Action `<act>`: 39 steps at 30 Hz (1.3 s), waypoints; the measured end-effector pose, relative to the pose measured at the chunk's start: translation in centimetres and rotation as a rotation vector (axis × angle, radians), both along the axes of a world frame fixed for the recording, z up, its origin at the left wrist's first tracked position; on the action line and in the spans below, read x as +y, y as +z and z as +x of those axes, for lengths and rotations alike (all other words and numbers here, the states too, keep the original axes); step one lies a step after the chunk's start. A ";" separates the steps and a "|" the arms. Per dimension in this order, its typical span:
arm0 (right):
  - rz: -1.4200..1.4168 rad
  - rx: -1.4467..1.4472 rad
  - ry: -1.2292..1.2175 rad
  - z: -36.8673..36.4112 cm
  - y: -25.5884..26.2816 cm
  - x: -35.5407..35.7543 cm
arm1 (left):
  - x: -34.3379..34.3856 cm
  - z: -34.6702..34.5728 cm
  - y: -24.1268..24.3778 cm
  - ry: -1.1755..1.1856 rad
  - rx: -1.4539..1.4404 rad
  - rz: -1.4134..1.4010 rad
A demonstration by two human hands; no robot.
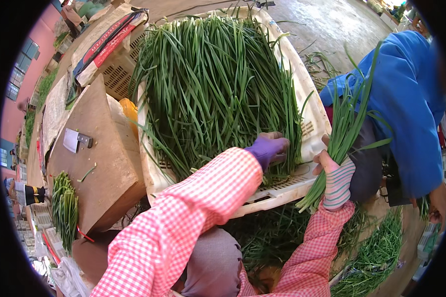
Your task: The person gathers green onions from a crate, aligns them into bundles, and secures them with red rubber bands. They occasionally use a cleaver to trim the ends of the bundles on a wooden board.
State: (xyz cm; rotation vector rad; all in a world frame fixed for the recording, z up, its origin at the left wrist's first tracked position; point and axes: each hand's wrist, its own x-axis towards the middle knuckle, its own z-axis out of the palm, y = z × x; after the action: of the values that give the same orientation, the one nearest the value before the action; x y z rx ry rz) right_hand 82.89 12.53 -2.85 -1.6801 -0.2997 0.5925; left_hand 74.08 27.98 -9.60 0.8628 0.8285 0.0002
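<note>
A white plastic crate (pixel 317 111) holds a thick layer of long, flat-leaved greens (pixel 204 85), which look like garlic chives. My left hand (pixel 273 148), in a purple glove, is at the crate's near right part with curled fingers against the stalks; whether it grips any cannot be told. To the right of the crate, my right hand (pixel 329 163), with bare fingers and a striped cuff, holds a loose bunch of the same greens (pixel 343 130), its pale stalk ends pointing down to the left and its leaves upward.
Left of the crate, a cleaver (pixel 77 140) lies on a brown board-like block (pixel 104 167), beside a tied bundle of greens (pixel 65 208). A co-worker in a blue jacket (pixel 401 104) is close on the right. Loose greens (pixel 375 256) lie below right. A printed sack (pixel 107 41) covers another crate.
</note>
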 end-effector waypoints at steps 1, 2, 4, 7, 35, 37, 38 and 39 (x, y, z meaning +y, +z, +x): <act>-0.023 0.011 0.002 0.1 0.1 0.0 | 0.2 1.2 -1.2 -0.010 0.074 0.005; -0.016 0.000 0.046 -0.1 0.6 0.1 | 0.2 2.1 -2.5 -0.006 0.094 0.025; 0.004 -0.007 0.033 -0.1 0.5 0.0 | -0.4 4.0 -3.6 -0.037 0.127 0.055; -0.010 0.000 0.040 0.6 0.0 -0.4 | 0.2 4.3 -3.7 -0.033 0.068 -0.005; -0.088 0.041 0.077 0.4 0.5 0.1 | 5.7 -1.5 3.2 0.116 -0.012 -0.347; -0.113 0.021 0.090 0.3 0.5 0.2 | 5.0 -3.2 6.2 0.031 -0.094 -0.250; -0.100 0.009 0.088 0.0 0.5 0.2 | 4.3 -3.9 7.5 -0.013 -0.100 -0.165; -0.077 -0.001 0.097 -0.4 1.0 0.5 | 3.8 -5.0 8.5 -0.034 -0.097 -0.098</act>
State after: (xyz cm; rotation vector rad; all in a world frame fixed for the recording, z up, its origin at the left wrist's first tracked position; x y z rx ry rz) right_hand 82.46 13.04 -1.89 -1.7466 -0.3644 0.6828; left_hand 69.08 31.80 -1.10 0.7787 0.7173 -0.0285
